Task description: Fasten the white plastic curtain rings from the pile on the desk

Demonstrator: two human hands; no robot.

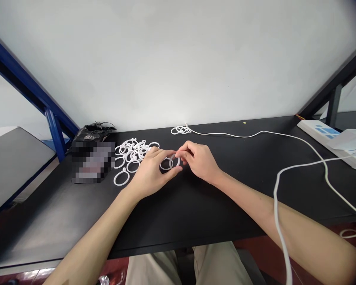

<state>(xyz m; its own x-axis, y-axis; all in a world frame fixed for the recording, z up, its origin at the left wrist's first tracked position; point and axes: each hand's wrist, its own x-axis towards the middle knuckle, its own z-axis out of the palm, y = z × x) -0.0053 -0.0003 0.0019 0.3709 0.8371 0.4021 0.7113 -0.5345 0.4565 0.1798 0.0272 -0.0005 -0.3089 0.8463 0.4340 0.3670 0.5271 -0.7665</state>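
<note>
A black plastic bag lies on the black table (a pixelated blur covers the patch in front of it), with blue-and-white packets at the far right and a blue metal frame slanting before a white wall.

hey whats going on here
A person is sitting at a black table with both bare hands together. The right hand pinches a white ring in its fingers, while the left hand sits right beside it at a second ring. A loose pile of rings lies further left, near a black plastic bag. A white cord runs across the table towards the right.
</note>
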